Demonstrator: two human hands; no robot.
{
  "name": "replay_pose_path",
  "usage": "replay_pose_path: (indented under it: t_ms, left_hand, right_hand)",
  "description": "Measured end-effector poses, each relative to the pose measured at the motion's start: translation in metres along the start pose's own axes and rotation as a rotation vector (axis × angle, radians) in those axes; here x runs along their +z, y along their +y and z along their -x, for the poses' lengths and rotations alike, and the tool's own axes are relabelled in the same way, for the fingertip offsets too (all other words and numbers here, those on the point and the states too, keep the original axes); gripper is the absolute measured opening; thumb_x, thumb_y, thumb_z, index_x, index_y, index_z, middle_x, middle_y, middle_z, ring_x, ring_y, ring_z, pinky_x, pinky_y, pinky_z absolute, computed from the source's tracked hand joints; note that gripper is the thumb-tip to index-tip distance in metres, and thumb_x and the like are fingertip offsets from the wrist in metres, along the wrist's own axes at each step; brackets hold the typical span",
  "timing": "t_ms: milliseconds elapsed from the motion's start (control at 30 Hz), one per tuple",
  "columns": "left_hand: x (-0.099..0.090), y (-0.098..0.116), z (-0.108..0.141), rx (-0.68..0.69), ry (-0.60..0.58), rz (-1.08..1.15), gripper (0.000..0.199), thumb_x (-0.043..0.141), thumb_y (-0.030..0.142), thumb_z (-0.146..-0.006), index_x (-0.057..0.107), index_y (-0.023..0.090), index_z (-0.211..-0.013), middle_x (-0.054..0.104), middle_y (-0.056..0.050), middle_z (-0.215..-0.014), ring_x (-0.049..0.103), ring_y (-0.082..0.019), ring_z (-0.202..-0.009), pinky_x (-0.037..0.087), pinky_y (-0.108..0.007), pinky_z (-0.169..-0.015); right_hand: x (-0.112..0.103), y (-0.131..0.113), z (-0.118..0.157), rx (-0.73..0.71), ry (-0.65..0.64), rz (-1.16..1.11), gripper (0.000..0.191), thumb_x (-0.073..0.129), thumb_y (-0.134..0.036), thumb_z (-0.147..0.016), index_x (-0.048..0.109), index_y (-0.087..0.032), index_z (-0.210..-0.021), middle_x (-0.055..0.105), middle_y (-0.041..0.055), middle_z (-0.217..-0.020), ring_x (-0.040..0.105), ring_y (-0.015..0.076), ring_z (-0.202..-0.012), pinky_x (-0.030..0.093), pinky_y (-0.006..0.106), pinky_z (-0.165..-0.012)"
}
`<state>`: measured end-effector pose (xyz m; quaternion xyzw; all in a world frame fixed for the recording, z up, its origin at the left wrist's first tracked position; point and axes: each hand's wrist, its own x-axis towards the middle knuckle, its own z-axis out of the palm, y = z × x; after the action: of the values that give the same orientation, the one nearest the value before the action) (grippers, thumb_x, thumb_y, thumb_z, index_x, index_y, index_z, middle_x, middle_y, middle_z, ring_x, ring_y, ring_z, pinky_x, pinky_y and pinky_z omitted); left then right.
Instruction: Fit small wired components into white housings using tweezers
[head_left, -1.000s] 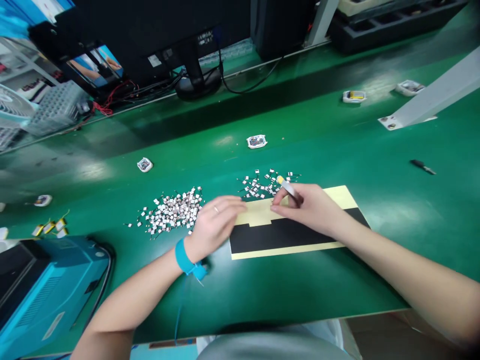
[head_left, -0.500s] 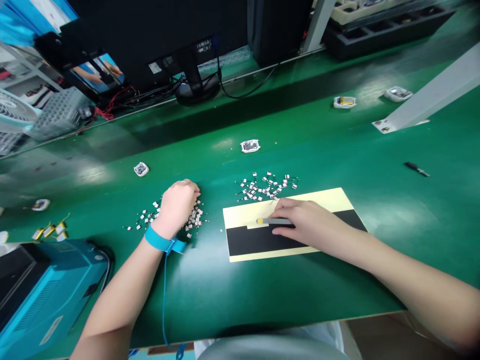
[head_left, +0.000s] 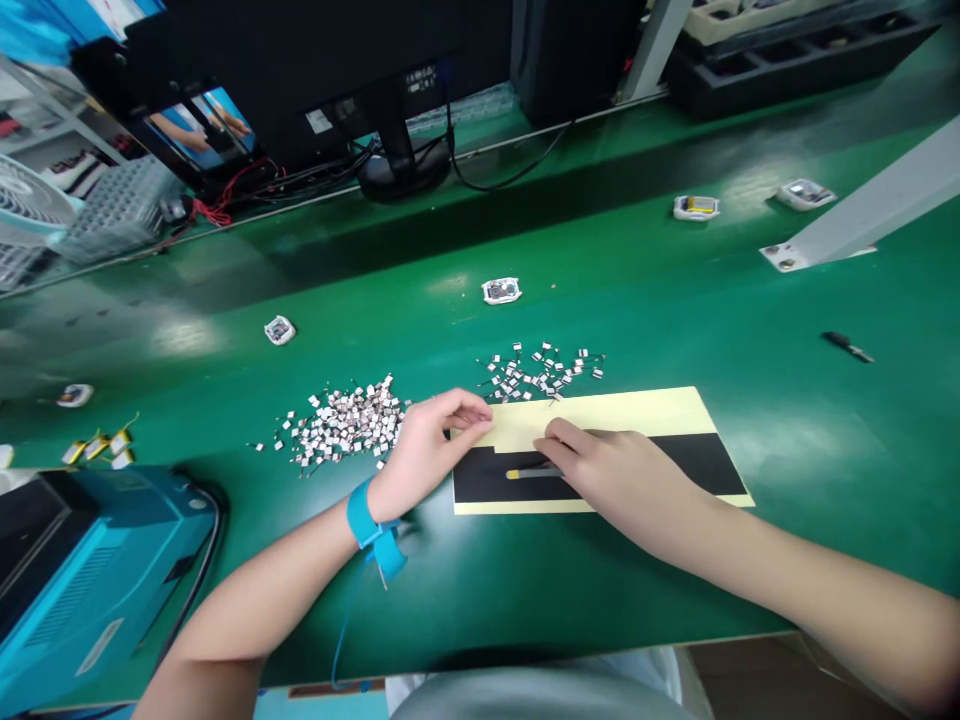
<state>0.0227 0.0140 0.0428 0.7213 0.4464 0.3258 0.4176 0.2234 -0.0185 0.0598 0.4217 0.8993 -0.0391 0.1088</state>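
My left hand point(head_left: 429, 445) is at the left edge of a pale yellow sheet point(head_left: 630, 407) with a black strip point(head_left: 472, 478) across it. Its thumb and fingertips are pinched together; anything between them is too small to make out. My right hand point(head_left: 600, 465) is over the middle of the sheet, thumb and forefinger pressed together. A slim grey tool with a yellow end point(head_left: 531, 474) sticks out leftward from under its fingers. Left of the sheet lies a dense pile of small white parts with short dark leads point(head_left: 349, 420). A looser group of such parts point(head_left: 536, 375) lies just beyond the sheet.
White device housings point(head_left: 501, 291) stand apart along the green bench. A black pen-like item point(head_left: 847, 346) lies at right, near a grey metal post point(head_left: 862, 210). A blue machine point(head_left: 127, 570) is at left, with yellow-wrapped parts point(head_left: 97, 449) behind it. A monitor stand point(head_left: 401, 170) is at the back.
My left hand has moved right from the pile of small parts to the sheet's left edge. My right hand has shifted slightly; the grey tool now sits lower, over the black strip.
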Motion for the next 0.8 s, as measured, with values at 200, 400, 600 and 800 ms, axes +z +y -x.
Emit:
replay_pose_path:
  t_ms: [200, 400, 600, 800]
  left_hand:
    - [0.011, -0.004, 0.004, -0.028, -0.021, 0.032, 0.008, 0.063, 0.022, -0.074, 0.065, 0.017, -0.079, 0.062, -0.003, -0.074, 0.059, -0.011, -0.065, 0.049, -0.02, -0.059]
    - [0.012, -0.004, 0.003, -0.089, -0.05, 0.161, 0.012, 0.065, 0.023, -0.071, 0.063, 0.013, -0.077, 0.066, -0.005, -0.072, 0.063, -0.013, -0.066, 0.053, -0.02, -0.06]
    - [0.017, -0.011, 0.002, -0.117, -0.018, 0.246, 0.014, 0.061, 0.02, -0.075, 0.062, 0.01, -0.086, 0.068, -0.008, -0.078, 0.066, -0.014, -0.069, 0.056, -0.021, -0.063]
    - [0.02, -0.007, 0.006, 0.044, 0.133, 0.17, 0.01, 0.06, 0.017, -0.076, 0.064, 0.013, -0.084, 0.062, -0.006, -0.086, 0.064, -0.012, -0.075, 0.055, -0.021, -0.069]
  right_hand:
    - [-0.004, 0.0, 0.0, -0.017, -0.004, -0.001, 0.031, 0.046, 0.008, -0.066, 0.056, -0.013, -0.086, 0.055, 0.0052, -0.085, 0.056, 0.016, -0.053, 0.019, 0.026, -0.041]
    - [-0.001, 0.004, 0.001, -0.012, 0.036, -0.124, 0.03, 0.046, 0.01, -0.065, 0.053, -0.013, -0.084, 0.055, 0.0041, -0.082, 0.053, 0.0154, -0.049, 0.014, 0.026, -0.041]
    - [0.007, 0.016, -0.005, 0.093, 0.158, -0.527, 0.011, 0.062, -0.007, -0.073, 0.053, -0.013, -0.076, 0.056, 0.0022, -0.076, 0.051, 0.0145, -0.057, 0.027, 0.024, -0.049]
    - [0.005, 0.019, -0.015, 0.222, 0.238, -1.193, 0.016, 0.057, -0.032, -0.074, 0.057, -0.016, -0.074, 0.055, 0.001, -0.071, 0.036, 0.008, -0.046, 0.029, 0.021, -0.044]
